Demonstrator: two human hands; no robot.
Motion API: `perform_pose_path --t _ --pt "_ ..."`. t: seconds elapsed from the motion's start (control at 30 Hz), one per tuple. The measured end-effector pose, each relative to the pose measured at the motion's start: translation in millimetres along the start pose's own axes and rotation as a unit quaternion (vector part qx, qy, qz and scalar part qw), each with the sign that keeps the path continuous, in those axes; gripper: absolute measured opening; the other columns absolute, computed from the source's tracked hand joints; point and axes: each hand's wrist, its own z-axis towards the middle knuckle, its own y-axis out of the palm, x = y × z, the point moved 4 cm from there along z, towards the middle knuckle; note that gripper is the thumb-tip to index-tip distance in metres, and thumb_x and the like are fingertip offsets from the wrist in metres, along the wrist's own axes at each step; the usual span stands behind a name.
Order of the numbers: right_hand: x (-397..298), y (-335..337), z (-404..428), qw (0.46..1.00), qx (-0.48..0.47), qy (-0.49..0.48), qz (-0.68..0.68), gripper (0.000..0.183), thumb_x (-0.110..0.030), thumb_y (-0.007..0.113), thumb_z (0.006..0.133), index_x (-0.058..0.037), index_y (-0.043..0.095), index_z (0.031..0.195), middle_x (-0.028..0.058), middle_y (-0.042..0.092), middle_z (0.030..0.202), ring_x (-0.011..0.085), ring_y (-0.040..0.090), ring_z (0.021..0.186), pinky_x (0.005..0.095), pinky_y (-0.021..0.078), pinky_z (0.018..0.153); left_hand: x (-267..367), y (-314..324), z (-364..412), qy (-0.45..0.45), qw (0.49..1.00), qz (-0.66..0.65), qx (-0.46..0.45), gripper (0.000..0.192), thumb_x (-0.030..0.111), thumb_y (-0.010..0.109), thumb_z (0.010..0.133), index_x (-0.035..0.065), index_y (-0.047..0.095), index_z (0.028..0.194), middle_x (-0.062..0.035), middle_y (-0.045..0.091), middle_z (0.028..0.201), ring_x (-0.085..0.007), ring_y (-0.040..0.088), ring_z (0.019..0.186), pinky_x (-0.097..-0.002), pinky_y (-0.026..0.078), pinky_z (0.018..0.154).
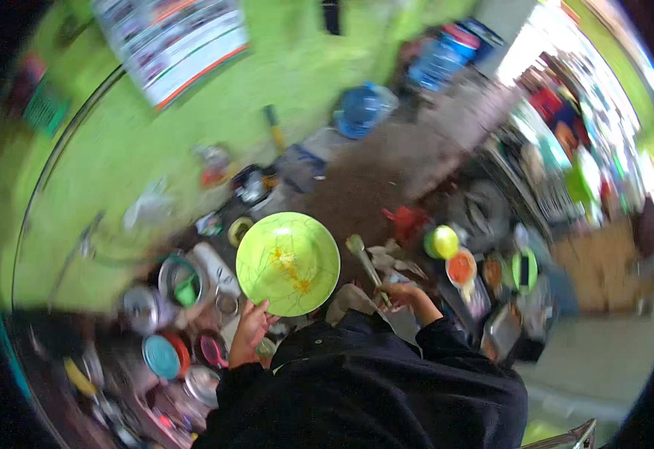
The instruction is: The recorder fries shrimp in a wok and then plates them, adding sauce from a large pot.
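My left hand grips the near rim of a round lime-green plate, its face turned up to the camera. Thin dark lines and an orange, flower-like pattern or residue mark its middle. To the right, my right hand is closed around the lower end of a long, pale, stick-like tool with a wider, tufted-looking tip; blur hides its exact kind. The tool points up and left, apart from the plate.
Pots, lids and a turquoise-topped container crowd the lower left. A steel basin holds a green item. On the right are a yellow round item and a bowl of orange-red contents. Blue water jugs stand farther off.
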Motion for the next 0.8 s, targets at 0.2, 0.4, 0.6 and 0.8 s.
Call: perform_pose_path --t 0.2,0.4,0.6,0.8 --pt "191.1 -10.1 -117.6 0.984 0.147 0.071 0.078 0.027 -0.03 0.048 0.094 -0.0079 0.058 0.104 0.006 0.063 0.079 0.0156 0.061 0.063 0.0309 0.0518 0.052 -40.4 88.4 30.0 -0.116 0.976 0.11 -0.148 0.046 0.009 0.05 0.093 0.0122 0.033 0.136 -0.0076 0.053 0.127 -0.0218 0.059 0.107 -0.0326 0.055 0.078" --pt "382.3 17.4 -203.4 0.915 0.313 0.089 0.237 0.02 -0.018 0.055 0.09 -0.002 0.066 0.093 0.0078 0.065 0.076 0.0188 0.063 0.058 0.0315 0.0494 0.051 -105.0 165.8 46.7 -0.236 0.91 0.221 -0.261 0.046 0.009 0.049 0.094 0.0086 0.03 0.136 -0.0103 0.053 0.123 -0.0199 0.062 0.099 -0.0308 0.056 0.074" --pt "583.3 88.3 -202.8 0.751 0.289 0.131 0.579 0.023 -0.019 0.053 0.091 -0.0012 0.067 0.087 0.0116 0.066 0.076 0.0206 0.063 0.066 0.0329 0.0492 0.061 -174.4 255.4 42.6 -0.272 0.866 0.275 -0.316 0.046 0.009 0.047 0.095 0.0077 0.029 0.136 -0.0123 0.052 0.124 -0.0226 0.062 0.1 -0.0351 0.055 0.079" --pt "697.1 70.2 -209.5 0.826 0.477 0.299 -0.021 0.007 -0.016 0.068 0.073 -0.0097 0.07 0.072 0.0165 0.063 0.075 0.0211 0.067 0.072 0.0396 0.0501 0.06 -266.0 310.1 31.5 -0.291 0.865 0.272 -0.307 0.044 0.008 0.047 0.095 0.0079 0.029 0.135 -0.0114 0.053 0.122 -0.021 0.062 0.098 -0.0329 0.057 0.079"
